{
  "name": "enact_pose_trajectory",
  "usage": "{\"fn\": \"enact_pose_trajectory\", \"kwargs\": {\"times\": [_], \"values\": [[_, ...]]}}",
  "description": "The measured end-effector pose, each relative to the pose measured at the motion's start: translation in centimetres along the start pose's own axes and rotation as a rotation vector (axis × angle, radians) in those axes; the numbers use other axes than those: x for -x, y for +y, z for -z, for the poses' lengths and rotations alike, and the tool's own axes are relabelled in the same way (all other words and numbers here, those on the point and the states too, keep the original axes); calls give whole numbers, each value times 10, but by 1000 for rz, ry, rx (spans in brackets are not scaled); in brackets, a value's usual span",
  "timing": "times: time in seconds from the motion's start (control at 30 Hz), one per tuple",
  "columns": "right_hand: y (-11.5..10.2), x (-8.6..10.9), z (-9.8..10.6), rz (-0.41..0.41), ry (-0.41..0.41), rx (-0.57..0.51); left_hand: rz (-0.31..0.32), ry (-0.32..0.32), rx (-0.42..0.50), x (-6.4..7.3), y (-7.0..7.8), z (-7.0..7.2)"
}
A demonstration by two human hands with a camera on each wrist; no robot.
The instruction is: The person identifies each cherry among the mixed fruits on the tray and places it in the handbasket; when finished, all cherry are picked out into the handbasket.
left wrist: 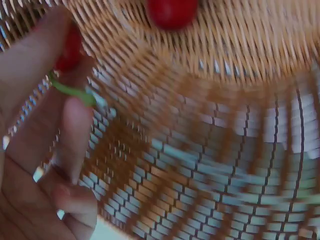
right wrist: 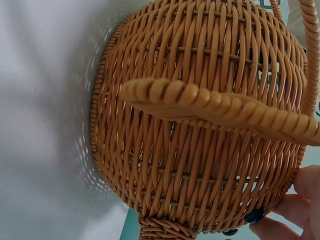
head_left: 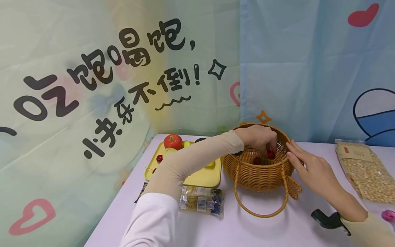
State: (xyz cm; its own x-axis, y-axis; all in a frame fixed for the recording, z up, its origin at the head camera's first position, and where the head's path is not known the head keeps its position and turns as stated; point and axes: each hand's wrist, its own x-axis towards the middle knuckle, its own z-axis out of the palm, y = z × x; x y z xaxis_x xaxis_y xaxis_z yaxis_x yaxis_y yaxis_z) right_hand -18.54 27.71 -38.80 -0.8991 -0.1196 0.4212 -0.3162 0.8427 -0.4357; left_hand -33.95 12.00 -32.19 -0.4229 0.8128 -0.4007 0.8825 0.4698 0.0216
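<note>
My left hand (head_left: 258, 136) is inside a round wicker basket (head_left: 256, 178), pinching a red cherry (head_left: 271, 155) between thumb and fingers. In the left wrist view the held cherry (left wrist: 70, 49) shows a green stem (left wrist: 74, 93) hanging by the fingers. Another cherry (left wrist: 172, 11) lies on the basket's woven bottom. My right hand (head_left: 318, 171) holds the basket's rim at its right side, thumb and fingertips on the edge. The right wrist view shows those fingers (right wrist: 292, 210) at the rim, beside the woven wall (right wrist: 200, 165). One handle (head_left: 261, 216) hangs down in front.
Left of the basket, a yellow tray (head_left: 202, 180) carries a red apple (head_left: 173, 142), cherries (head_left: 159, 158) and other fruit, partly behind my left arm. A clear-wrapped packet (head_left: 200, 200) lies before it. At right are a bag of pale grains (head_left: 365, 171) and a pink item (head_left: 388, 216).
</note>
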Motion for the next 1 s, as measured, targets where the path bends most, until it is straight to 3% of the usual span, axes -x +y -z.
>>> {"fn": "enact_pose_trajectory", "kwargs": {"times": [0.1, 0.27, 0.73, 1.0], "values": [[0, -1, 0, 6, 5, 3, -23, -20, 2, -1, 2, -2], [0, -1, 0, -2, -4, 4, -8, -48, 23, -4, 7, -6], [-1, 1, 1, -27, -11, -9, -36, -23, 12, -5, 5, -12], [-1, 1, 2, -12, -5, -12, -17, -5, 28, -4, 4, -12]]}}
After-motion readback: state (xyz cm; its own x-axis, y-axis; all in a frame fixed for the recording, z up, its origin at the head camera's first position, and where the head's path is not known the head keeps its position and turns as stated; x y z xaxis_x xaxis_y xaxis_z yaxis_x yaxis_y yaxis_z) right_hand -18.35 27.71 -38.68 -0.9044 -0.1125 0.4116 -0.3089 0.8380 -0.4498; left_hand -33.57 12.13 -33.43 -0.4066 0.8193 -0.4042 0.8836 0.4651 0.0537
